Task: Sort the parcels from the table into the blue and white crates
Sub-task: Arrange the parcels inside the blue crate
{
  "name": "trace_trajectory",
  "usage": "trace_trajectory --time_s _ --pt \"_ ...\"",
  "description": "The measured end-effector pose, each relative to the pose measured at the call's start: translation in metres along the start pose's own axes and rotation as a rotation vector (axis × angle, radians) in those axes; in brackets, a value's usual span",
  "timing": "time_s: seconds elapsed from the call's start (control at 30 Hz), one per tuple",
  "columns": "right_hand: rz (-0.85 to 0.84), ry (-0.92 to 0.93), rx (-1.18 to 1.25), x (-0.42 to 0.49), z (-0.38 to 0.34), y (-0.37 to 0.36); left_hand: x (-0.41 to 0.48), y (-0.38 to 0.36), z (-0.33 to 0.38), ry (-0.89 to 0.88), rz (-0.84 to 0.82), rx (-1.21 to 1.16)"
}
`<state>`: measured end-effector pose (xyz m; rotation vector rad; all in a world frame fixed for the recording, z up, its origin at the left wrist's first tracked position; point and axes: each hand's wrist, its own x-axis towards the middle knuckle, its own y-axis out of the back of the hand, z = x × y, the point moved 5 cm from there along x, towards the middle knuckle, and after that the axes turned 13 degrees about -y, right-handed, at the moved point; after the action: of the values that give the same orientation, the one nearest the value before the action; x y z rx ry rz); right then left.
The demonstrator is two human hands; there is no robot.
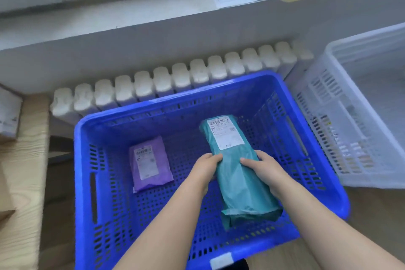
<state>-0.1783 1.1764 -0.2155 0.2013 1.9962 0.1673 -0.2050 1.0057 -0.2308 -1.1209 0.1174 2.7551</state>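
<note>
Teal parcel (237, 173): within blue crate (175, 98), right half; left hand (205, 171) and right hand (266, 171) grip its long edges (label end at 12 o'clock). Purple parcel (150, 164): 9 o'clock, bare floor between. White crate (324, 103): 2 o'clock.

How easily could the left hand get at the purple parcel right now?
Probably yes, once freed: the left hand grips the teal parcel, but the purple parcel lies uncovered just beside it.

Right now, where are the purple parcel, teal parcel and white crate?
purple parcel (146, 163), head view, its white label.
teal parcel (236, 186), head view, wrapper below the label.
white crate (328, 120), head view, its slotted wall.
</note>
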Motion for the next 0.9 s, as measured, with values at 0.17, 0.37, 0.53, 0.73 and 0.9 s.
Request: trace_trajectory --time_s 0.17,0.37,0.53,0.73,0.9 --pt "0.135 0.022 -0.142 0.053 0.002 0.024 0.057 -0.034 -0.01 0.016 -0.047 0.039" --pt "0.239 0.032 -0.508 0.117 -0.008 0.042 0.118 -0.073 -0.021 0.013 -0.101 -0.007" --pt "0.287 0.053 -0.657 0.172 -0.002 0.053 0.155 -0.102 -0.039 0.085 -0.121 -0.001" --pt "0.272 0.071 -0.895 0.193 0.018 0.055 0.172 -0.124 -0.056 0.033 -0.119 0.046" --pt "0.239 0.142 -1.007 0.198 0.026 0.051 0.186 -0.123 -0.055 -0.102 0.012 0.095"
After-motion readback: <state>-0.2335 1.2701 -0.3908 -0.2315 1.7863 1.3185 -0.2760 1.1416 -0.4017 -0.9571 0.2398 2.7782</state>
